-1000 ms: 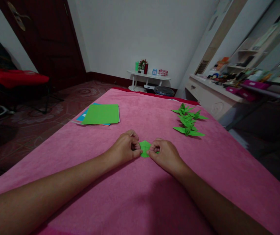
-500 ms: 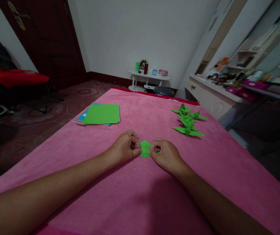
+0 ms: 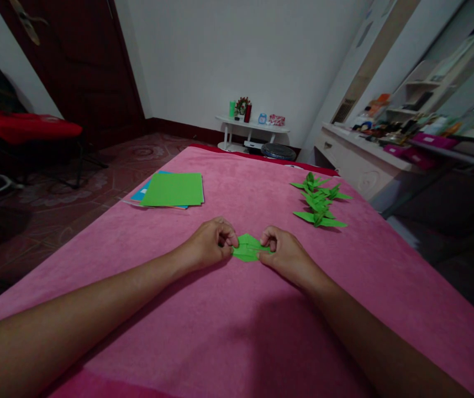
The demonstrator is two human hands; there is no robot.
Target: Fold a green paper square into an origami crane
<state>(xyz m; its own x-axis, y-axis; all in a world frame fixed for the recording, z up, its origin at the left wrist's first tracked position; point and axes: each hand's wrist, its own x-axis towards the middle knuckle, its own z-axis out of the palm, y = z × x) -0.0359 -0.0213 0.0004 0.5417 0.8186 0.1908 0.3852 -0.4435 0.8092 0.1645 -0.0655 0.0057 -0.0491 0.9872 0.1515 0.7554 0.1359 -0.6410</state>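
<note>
A small folded piece of green paper (image 3: 247, 248) lies on the pink cloth (image 3: 228, 320) between my two hands. My left hand (image 3: 209, 245) pinches its left end with curled fingers. My right hand (image 3: 283, 251) pinches its right end the same way. Both hands rest on the cloth, with the paper stretched flat between them. Most of the paper's ends are hidden under my fingertips.
A stack of flat sheets, green on top of blue (image 3: 173, 189), lies at the far left of the cloth. Several folded green paper figures (image 3: 319, 202) sit at the far right. Beyond are a white side table (image 3: 252, 130), a dresser (image 3: 357, 160) and a dark door (image 3: 75, 66).
My hands have drawn slightly apart and farther from me, and the green paper between them now shows wider and flatter. The view has shifted a little.
</note>
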